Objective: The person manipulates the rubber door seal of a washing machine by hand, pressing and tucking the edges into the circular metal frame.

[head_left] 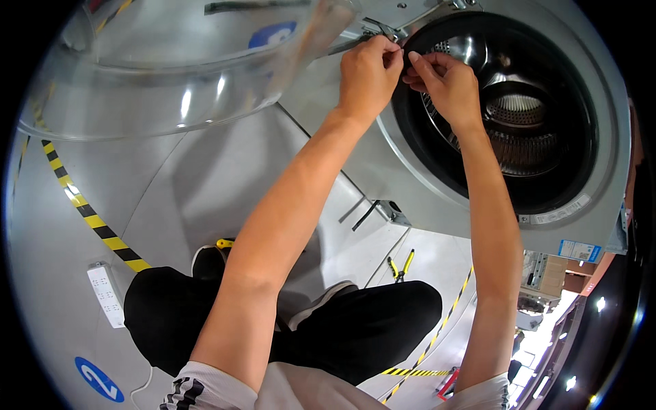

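Both my arms reach up to a grey front-loading washing machine (437, 205) with its drum opening showing. My left hand (369, 75) is closed in a pinch at the upper-left edge of the black rubber door gasket (410, 113), beside the metal door hinge (384, 29). My right hand (451, 89) is over the gasket's left side, its thumb and fingers pinched close to my left fingertips. What either pinch holds is too small or hidden to make out. Inside the opening lies the perforated steel drum (516, 109). The clear door bowl (171, 96) stands out to the left.
Yellow-and-black pliers (401, 266) lie on the floor below the machine, near my knee. A small metal bracket (391, 212) is at its lower edge. A white power strip (106, 295) rests at left, by striped floor tape (92, 217). Something yellow (224, 243) is beside my shoe.
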Available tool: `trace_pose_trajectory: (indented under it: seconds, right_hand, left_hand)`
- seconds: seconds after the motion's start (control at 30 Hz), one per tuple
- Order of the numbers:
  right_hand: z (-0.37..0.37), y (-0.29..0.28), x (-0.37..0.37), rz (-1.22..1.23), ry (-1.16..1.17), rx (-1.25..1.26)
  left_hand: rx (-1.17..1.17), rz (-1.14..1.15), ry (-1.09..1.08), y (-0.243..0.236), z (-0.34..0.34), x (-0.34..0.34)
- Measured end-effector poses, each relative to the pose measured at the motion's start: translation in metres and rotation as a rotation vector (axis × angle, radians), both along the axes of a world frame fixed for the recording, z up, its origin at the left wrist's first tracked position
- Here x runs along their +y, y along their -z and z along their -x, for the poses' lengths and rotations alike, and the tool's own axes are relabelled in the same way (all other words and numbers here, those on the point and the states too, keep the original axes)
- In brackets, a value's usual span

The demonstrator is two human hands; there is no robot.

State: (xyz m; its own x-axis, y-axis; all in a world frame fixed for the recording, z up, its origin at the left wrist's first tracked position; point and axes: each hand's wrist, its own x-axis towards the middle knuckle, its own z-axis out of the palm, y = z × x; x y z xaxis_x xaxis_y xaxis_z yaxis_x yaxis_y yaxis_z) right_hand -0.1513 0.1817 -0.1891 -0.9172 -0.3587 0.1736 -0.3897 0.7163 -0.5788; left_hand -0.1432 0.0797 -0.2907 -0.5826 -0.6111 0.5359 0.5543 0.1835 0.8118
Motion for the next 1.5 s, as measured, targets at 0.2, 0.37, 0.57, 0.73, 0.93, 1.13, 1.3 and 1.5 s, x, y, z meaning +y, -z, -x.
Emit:
trace_pose_trajectory:
  seconds: [0.2, 0.37, 0.57, 0.73, 0.93, 1.13, 1.3, 1.5]
  right_hand:
    - [-0.058, 0.037, 0.032, 0.062, -0.102, -0.091]
    - [-0.13, 0.126, 0.049, -0.367, -0.531, -0.493]
    - [-0.195, 0.268, 0.105, -0.464, -0.746, -0.59]
    - [-0.216, 0.337, 0.131, -0.436, -0.645, -0.477]
    - [-0.247, 0.352, 0.165, -0.317, -0.399, -0.599]
    - [-0.289, 0.329, 0.205, -0.04, 0.051, -0.676]
    - [-0.361, 0.312, 0.296, 0.068, 0.679, -0.329]
    - [-0.497, 0.334, 0.414, 0.152, 1.387, -0.439]
  left_hand:
    - [-0.163, 0.118, 0.215, 0.026, -0.02, -0.012]
    - [-0.332, 0.31, 0.338, 0.052, -0.04, -0.035]
    - [-0.794, 0.799, 0.825, 0.117, -0.084, -0.043]
    - [-1.296, 1.381, 1.309, 0.187, -0.171, -0.065]
    - [-1.351, 1.824, 1.337, 0.221, -0.225, -0.052]
    - [-1.209, 1.998, 1.424, 0.219, -0.217, -0.029]
    - [-1.13, 1.86, 1.498, 0.244, -0.216, -0.017]
    - [-0.971, 1.308, 1.674, 0.166, -0.219, 0.043]
